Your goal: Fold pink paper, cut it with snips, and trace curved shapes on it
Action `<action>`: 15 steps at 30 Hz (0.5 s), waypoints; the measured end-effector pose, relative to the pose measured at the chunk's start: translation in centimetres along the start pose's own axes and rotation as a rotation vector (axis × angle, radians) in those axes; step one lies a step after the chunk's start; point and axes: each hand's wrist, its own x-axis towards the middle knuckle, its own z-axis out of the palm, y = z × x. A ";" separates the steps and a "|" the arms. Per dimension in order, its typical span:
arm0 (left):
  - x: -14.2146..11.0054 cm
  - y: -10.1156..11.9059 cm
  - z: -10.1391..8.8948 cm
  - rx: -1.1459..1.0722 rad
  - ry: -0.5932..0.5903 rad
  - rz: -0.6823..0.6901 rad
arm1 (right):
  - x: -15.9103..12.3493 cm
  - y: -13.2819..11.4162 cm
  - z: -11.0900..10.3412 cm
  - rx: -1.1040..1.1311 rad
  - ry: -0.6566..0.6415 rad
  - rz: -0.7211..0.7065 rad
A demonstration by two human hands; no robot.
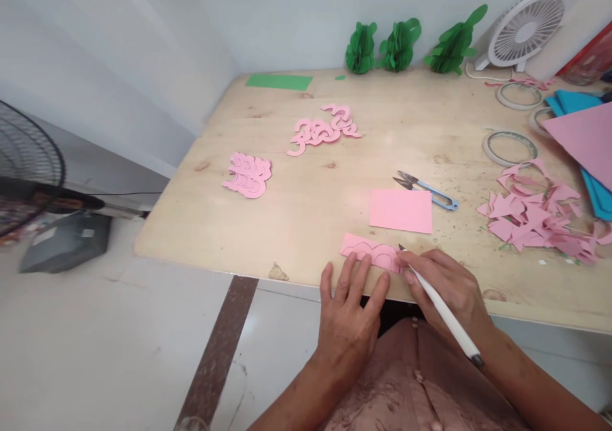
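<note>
Under the spread fingertips of my left hand (pixel 351 306) lies a small pink paper strip (pixel 373 250) with scalloped, cloud-like lines drawn on it. My right hand (pixel 449 287) grips a white pen (pixel 447 316), its dark tip at the strip's upper right corner. A plain pink paper rectangle (pixel 400 211) rests just beyond the strip. Partly touching it are thread snips (pixel 425 190) with blue handles. Farther left sit a cluster of cut pink scalloped pieces (pixel 248 175) and a loose heap of curved pink cutouts (pixel 325 128).
Pink paper scraps (pixel 540 214) pile up at the right, near tape rolls (pixel 510 148) and blue sheets (pixel 597 185). Green folded-paper figures (pixel 399 45) stand along the wall beside a small white fan (pixel 526 30). A green strip (pixel 280 82) lies at the back left. A floor fan (pixel 29 169) stands left.
</note>
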 end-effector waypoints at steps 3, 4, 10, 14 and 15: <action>-0.1 -0.1 0.0 -0.007 0.004 0.008 | 0.1 0.1 0.0 -0.006 0.005 -0.005; -0.1 -0.1 0.0 -0.008 0.007 0.010 | 0.1 0.1 0.0 -0.010 0.008 -0.008; 0.0 -0.2 0.0 0.009 0.001 0.026 | 0.1 0.1 0.0 -0.008 0.015 -0.010; 0.1 -0.3 0.0 0.033 -0.006 0.033 | 0.2 0.0 0.1 -0.010 0.016 -0.012; 0.1 -0.3 0.0 0.037 -0.005 0.035 | 0.2 0.0 0.1 -0.010 0.018 -0.012</action>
